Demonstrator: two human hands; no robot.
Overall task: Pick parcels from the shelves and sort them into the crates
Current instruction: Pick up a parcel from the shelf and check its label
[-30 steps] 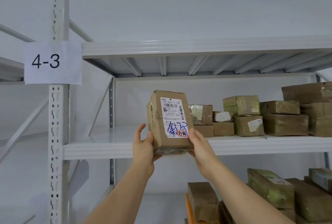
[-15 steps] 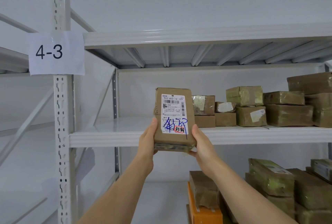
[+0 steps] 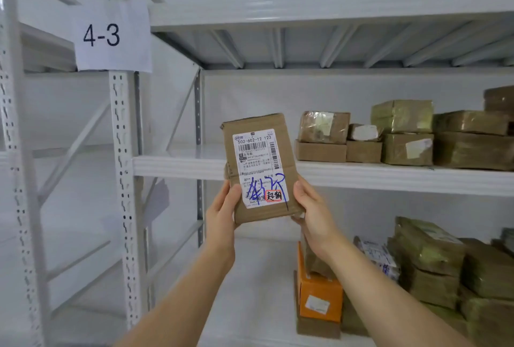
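Lowered slightly, brown labelled parcel [image 3: 260, 168] stays pinched by left hand [image 3: 222, 214] and right hand [image 3: 313, 214].

Parcel [image 3: 260, 168], gripped by both hands [image 3: 222, 211] [image 3: 314, 210], has dropped toward 6 o'clock, below the shelf [image 3: 178, 165] edge; label now squarely facing camera.
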